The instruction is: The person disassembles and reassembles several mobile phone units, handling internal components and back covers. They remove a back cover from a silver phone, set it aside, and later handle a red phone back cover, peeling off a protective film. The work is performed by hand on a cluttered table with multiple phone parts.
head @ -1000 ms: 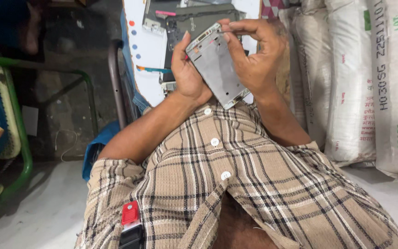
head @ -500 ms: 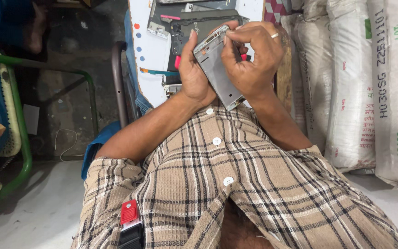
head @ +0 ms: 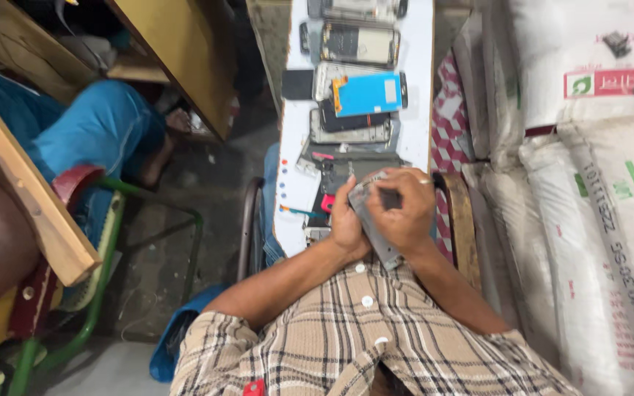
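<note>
Both hands close on a bare grey phone frame (head: 376, 224): the left hand (head: 346, 224) cups its edge, the right hand (head: 403, 216) pinches over the top. Held in the air near the desk (head: 299, 158) edge, above the lap, it could slip and fall if the grip loosens, or flex under too hard a pinch.

A narrow white board with phone parts before us

We see a long white board (head: 412, 44) carrying a row of opened phone bodies (head: 359, 44), a small black slab (head: 297, 84), a bright blue panel (head: 367, 94), a dark phone (head: 346, 119), dark parts near a pink piece (head: 323, 156), and a thin tool (head: 296, 211).
</note>
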